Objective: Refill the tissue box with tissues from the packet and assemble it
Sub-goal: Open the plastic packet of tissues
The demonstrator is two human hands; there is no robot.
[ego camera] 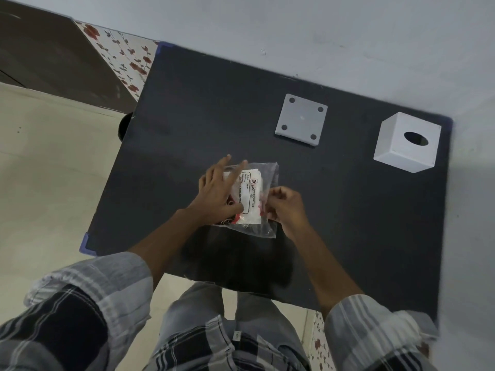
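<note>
A clear plastic tissue packet (253, 195) with white tissues and a red-and-black label lies near the middle of the black table (348, 223). My left hand (218, 190) rests flat on the packet's left side, fingers spread. My right hand (285, 206) pinches the packet's right edge with curled fingers. The white cube-shaped tissue box cover (407, 143), with an oval hole on top, stands at the far right. Its flat white base plate (301, 119), with four dark round pads, lies left of the cover, apart from it.
The table stands against a pale wall (294, 30). A dark cabinet (48, 62) with a floral panel (126, 57) is beyond the table's left side. Beige floor (48, 170) lies to the left. My legs stand at the table's near edge.
</note>
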